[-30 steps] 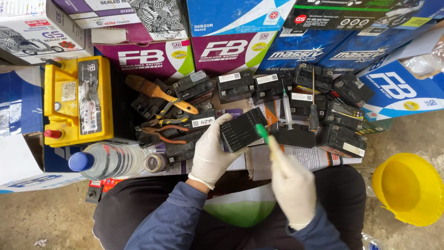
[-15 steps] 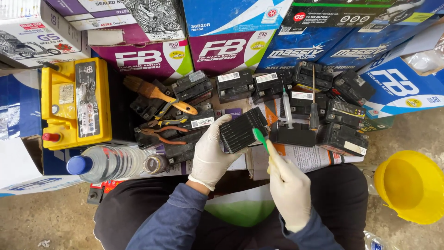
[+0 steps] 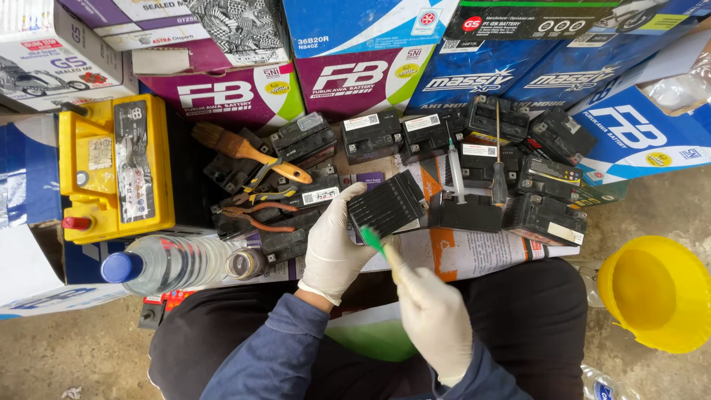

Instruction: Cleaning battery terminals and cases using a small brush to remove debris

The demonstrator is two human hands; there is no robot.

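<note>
Over your lap, your left hand is clamped around a small black battery, tilted so its ribbed face looks up at you; it looks dense, rigid and slick-cased, so a grip across both side walls suits it. Your right hand is closed on a green-tipped tool, its tip just at the battery's lower edge.

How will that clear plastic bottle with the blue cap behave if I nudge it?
The clear bottle lies on its side, so it would probably roll rather than tip. It looks partly filled with clear liquid, so likely heavier than empty and sloshy. Its smooth plastic wall may be slippery, though the blue cap seems shut.
</note>
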